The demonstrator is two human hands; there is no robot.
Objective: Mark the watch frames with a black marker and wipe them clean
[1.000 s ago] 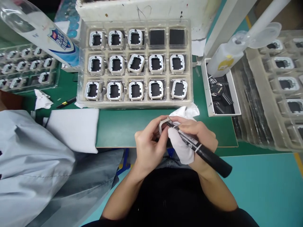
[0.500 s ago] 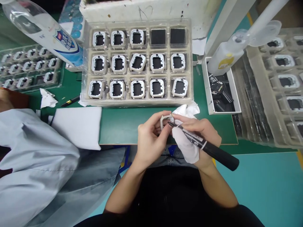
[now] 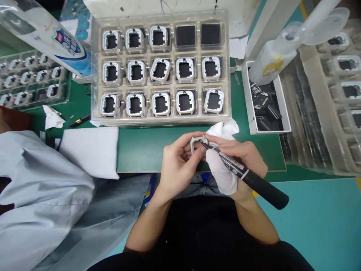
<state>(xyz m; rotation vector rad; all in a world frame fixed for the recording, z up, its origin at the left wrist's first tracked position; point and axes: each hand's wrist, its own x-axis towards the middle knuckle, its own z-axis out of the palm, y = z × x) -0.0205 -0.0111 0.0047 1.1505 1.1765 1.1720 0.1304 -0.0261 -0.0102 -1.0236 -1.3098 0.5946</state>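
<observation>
A marker [image 3: 254, 181] is gripped in the right hand [image 3: 249, 155], its tip held at a frame [image 3: 193, 144] that is pinched by the left hand [image 3: 177, 163] above the near edge of the counter [image 3: 143, 150], while a crumpled tissue [image 3: 225, 129] is seen just beyond and a tray [image 3: 166, 121] of similar frames [image 3: 185, 93] farther back.
</observation>
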